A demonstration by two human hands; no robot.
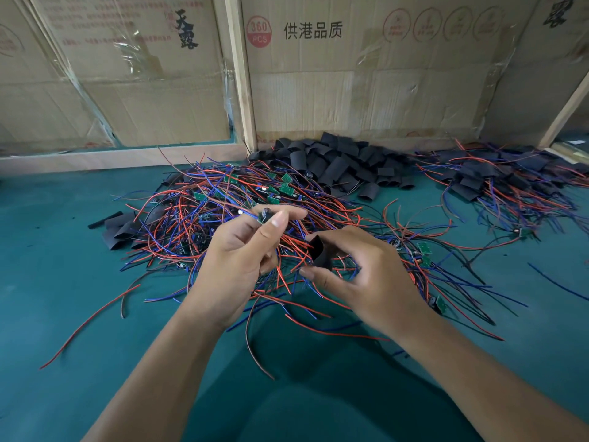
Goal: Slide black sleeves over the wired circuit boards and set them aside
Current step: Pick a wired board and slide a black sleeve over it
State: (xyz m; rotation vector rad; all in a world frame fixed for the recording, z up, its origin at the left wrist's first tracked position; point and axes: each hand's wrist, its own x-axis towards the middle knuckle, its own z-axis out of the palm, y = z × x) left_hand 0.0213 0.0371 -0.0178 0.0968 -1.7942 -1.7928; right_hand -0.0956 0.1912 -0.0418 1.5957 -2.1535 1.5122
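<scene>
My left hand (242,250) pinches a small green circuit board (265,215) between thumb and fingertips, its red and blue wires trailing down under the palm. My right hand (360,275) holds a black sleeve (319,252) between thumb and fingers, its open end turned toward the board a short gap away. Both hands hover over a tangled heap of wired boards (229,199) on the green table. A pile of loose black sleeves (338,161) lies behind it against the cardboard wall. Sleeved boards (497,177) are heaped at the far right.
A few flat black sleeves (119,229) lie left of the wire heap. Stray red and blue wires spread across the green mat (63,282) toward me. Cardboard boxes (350,74) and a wooden post (242,74) close off the back of the table.
</scene>
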